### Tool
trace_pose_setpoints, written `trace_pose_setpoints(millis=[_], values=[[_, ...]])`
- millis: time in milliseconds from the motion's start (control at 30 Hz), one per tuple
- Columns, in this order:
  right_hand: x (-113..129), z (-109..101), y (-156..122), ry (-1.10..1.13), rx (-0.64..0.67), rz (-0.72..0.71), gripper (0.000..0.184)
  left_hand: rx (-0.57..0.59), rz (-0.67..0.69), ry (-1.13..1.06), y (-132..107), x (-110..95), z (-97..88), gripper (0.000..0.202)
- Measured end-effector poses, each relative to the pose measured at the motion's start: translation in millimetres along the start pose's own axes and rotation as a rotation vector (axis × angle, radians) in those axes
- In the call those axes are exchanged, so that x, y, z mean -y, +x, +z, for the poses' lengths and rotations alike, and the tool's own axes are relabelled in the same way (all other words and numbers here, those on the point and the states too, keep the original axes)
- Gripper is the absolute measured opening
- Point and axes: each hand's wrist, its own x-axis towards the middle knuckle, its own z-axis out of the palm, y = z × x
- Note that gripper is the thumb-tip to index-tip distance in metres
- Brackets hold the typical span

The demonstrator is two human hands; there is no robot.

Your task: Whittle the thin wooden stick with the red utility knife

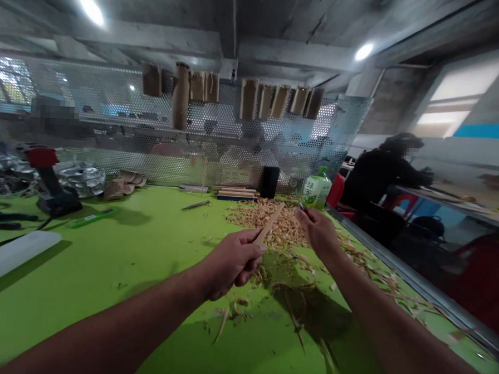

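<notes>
My left hand (237,260) is closed around a thin, pale wooden strip (271,221), which points up and away over the green tabletop (146,248). To its right, my right hand (320,232) is closed too, raised in front of the green-labelled bottle (316,188). A small dark, metallic-looking tip shows at its fingers, but blur and the fingers hide what kind of thing it is. Between and beyond both hands lies a heap of wood shavings (287,231). Loose curls of shaving (222,325) are scattered below my hands.
On the left are a red and black cordless drill (45,170), pliers (9,219), a green cutter (93,217) and a white block (18,256). Wooden strips (236,193) and a black upright object (269,181) stand before the perforated metal screen (126,141). A person (384,172) sits at the right.
</notes>
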Motion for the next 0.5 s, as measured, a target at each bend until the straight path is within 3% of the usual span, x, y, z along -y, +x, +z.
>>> trace_pose_setpoints(millis=[100, 233, 400, 500], values=[[4.5, 1.6, -4.9, 0.018, 0.009, -0.069, 0.042, -0.060, -0.032, 0.048, 2.5, 0.9, 0.6, 0.017], [21.7, 13.7, -21.0, 0.000, 0.220, -0.249, 0.039, -0.081, -0.035, 0.103, 6.7, 2.7, -1.0, 0.012], [33.5, 19.4, -35.0, -0.015, 0.473, -0.333, 0.039, -0.148, -0.012, 0.076, 9.7, 3.1, -4.8, 0.008], [34.7, 17.6, -36.5, -0.015, 0.511, -0.346, 0.040, -0.156, -0.005, 0.044, 10.4, 3.7, -7.3, 0.009]])
